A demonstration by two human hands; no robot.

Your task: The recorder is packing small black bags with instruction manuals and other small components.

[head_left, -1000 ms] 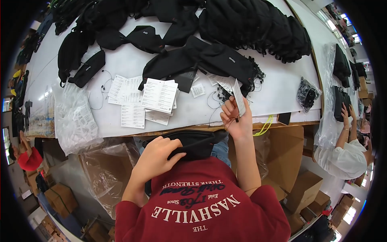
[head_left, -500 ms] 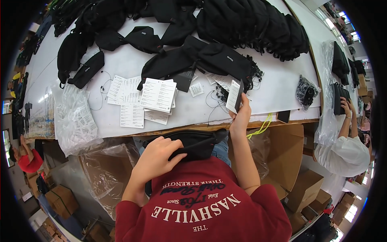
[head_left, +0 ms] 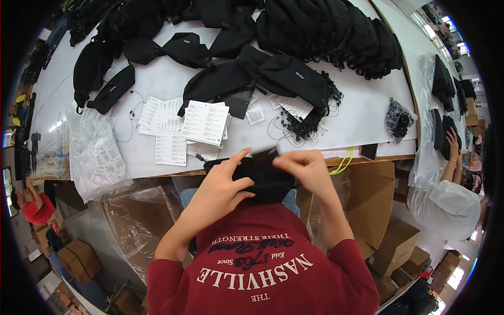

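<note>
Along the near edge of the white, flat-topped table (head_left: 362, 113), a soft black fabric pouch (head_left: 274, 185) lies in the person's lap, its long axis roughly left to right. The left hand (head_left: 226, 185) spreads over its left part; whether it grips is unclear. The right hand (head_left: 308, 167), at the pouch's right, pinches a blurred, dark flat tag (head_left: 264, 155) pointing left across the pouch's far side.

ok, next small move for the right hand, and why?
I'd probably bring the dark hang tag against the black bag: the right hand seems to pinch it, slightly blurred, by the bag's far edge, while the left hand touches the bag.
</note>
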